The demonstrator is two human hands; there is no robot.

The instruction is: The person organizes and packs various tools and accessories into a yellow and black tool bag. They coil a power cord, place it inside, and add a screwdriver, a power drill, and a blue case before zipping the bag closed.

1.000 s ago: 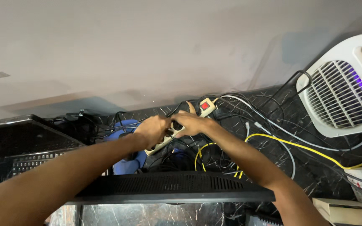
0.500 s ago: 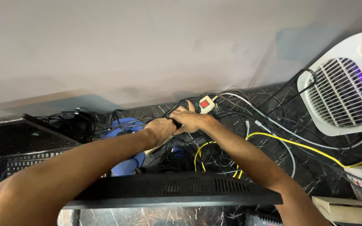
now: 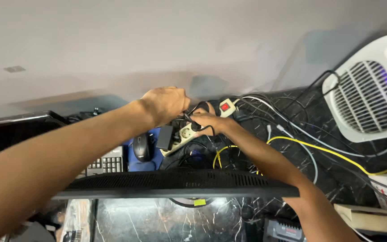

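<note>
Dark marbled desk against a pale wall, two hands at one power strip

Counted across the dark marbled desktop (image 3: 292,148): one white power strip (image 3: 181,134), one black adapter (image 3: 165,137) plugged into it, one black mouse (image 3: 141,147) on a blue pad, one keyboard (image 3: 105,164), one black monitor (image 3: 175,184) seen from its top edge, one white fan (image 3: 369,92) at 3 o'clock, one yellow cable (image 3: 328,152) among many black and white ones. At 12 o'clock from the monitor, the left hand (image 3: 165,104) is curled into a loose fist, pinching a black cord above the strip; the right hand (image 3: 209,122) has its fingers pressed on a black plug at a socket (how far it is seated I cannot tell). Long and cream-white, the strip lies slanted beside the mouse, its red rocker switch (image 3: 225,107) at the upper end.
</note>
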